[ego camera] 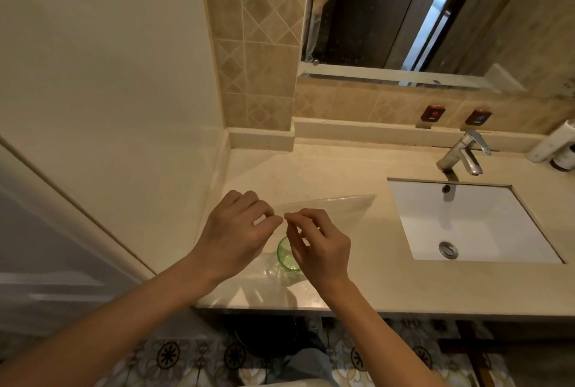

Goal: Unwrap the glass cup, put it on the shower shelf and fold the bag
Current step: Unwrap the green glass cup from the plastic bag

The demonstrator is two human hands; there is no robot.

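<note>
Fingertips of the left hand point(239, 228) and right hand point(317, 243) pinch one edge of the clear bag point(336, 209), stretching away rightward, the green glass cup point(285, 254) on the counter point(357, 277) directly beneath.

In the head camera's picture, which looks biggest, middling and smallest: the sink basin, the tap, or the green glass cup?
1. Sink basin, by far.
2. Tap.
3. Green glass cup, though the right hand hides part of it, so the last two are close.

Clear glossy plastic bag point(329, 210), green-tinted glass cup point(287, 254), polished stone counter point(357, 165), shiny metal faucet point(463, 153).
</note>
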